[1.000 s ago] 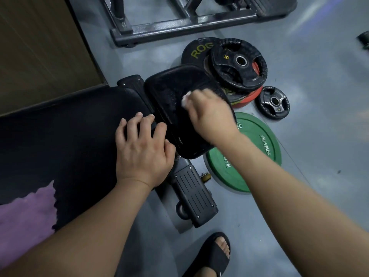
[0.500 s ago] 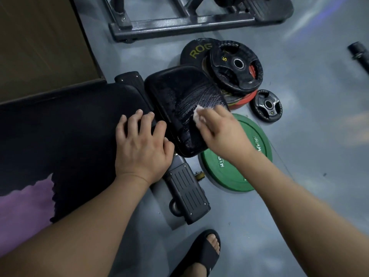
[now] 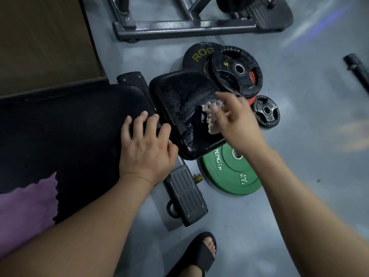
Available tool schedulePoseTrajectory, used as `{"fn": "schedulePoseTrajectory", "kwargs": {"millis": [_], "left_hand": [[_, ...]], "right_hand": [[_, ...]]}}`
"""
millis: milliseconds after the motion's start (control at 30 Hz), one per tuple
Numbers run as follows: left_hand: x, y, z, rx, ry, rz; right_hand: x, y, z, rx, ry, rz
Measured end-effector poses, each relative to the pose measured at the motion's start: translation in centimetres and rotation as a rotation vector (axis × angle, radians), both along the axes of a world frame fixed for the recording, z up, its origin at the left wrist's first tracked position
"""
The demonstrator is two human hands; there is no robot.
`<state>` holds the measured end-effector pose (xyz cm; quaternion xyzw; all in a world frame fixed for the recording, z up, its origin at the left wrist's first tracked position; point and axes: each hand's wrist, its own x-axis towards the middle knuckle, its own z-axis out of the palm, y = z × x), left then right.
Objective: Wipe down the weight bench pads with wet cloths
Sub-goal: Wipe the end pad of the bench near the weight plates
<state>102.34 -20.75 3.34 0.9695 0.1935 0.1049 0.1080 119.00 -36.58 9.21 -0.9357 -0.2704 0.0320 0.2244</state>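
Note:
The small black seat pad (image 3: 179, 100) of the weight bench shows wet streaks across its right half. My right hand (image 3: 237, 120) holds a crumpled white wet cloth (image 3: 211, 116) against that pad near its right edge, fingers spread and blurred. My left hand (image 3: 145, 144) rests flat on the large black back pad (image 3: 69, 132), fingertips at the gap between the two pads. A purple cloth (image 3: 26, 206) lies on the back pad at the lower left.
A green 10 kg plate (image 3: 233, 176) lies on the grey floor under the seat pad's corner. Black plates (image 3: 237, 70) stack behind it, a small one (image 3: 266, 110) to the right. The bench foot (image 3: 187, 198), my sandalled foot (image 3: 201, 254) and a rack base (image 3: 179, 29) are nearby.
My right hand has wiped the cloth down the seat pad and back toward the middle right, leaving wet streaks. The cloth now shows more. My left hand stays put.

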Motion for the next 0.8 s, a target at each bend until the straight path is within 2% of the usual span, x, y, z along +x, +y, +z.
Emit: {"fn": "schedulePoseTrajectory", "kwargs": {"millis": [67,200,300,433,567,700,800], "left_hand": [[0.0,0.0,0.0,-0.009,0.000,-0.004],[0.1,0.0,-0.1,-0.009,0.006,0.000],[0.2,0.1,-0.2,0.000,0.010,0.007],[0.5,0.2,-0.1,-0.008,0.010,0.010],[0.1,0.2,0.5,-0.077,0.037,0.021],[0.0,0.7,2.0,-0.140,0.083,-0.018],[-1.2,1.2,1.8,-0.087,0.105,-0.036]], "right_hand": [[-0.5,-0.1,-0.8,-0.047,-0.013,0.123],[2.8,3.6,-2.0,-0.005,-0.024,0.017],[4.5,7.2,-2.5,0.004,-0.032,0.037],[-0.5,5.4,-2.6,-0.007,-0.007,0.270],[-5.4,0.4,-1.9,-0.063,0.001,0.387],[-4.7,0.9,-0.9,-0.122,-0.022,0.384],[-2.6,4.5,-0.4,-0.071,-0.084,0.258]]}}
